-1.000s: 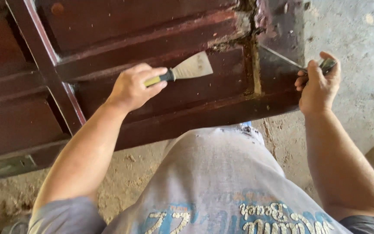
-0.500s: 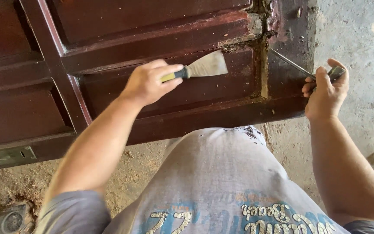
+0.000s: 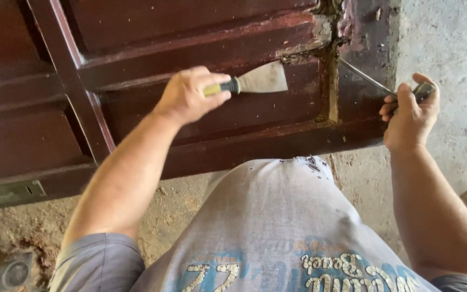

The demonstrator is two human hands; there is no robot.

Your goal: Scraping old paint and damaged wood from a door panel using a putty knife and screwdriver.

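Left hand gripping yellow-and-black-handled metal putty knife flat against dark red panelled wooden door, right hand clutching thin metal-bladed tool at the door's cracked edge.

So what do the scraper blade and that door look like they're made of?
Scraper blade: flat, dull grey and thin, probably metal, on a yellow and black handle in the left hand. Door: looks like wood under glossy red-brown paint; pale crumbling material shows at the broken joint.

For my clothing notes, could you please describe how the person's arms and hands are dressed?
Both hands are bare, with no gloves: the left hand and the right hand. The forearms are uncovered too. A short grey sleeve ends above the left elbow. No watch, rings or wristbands show.
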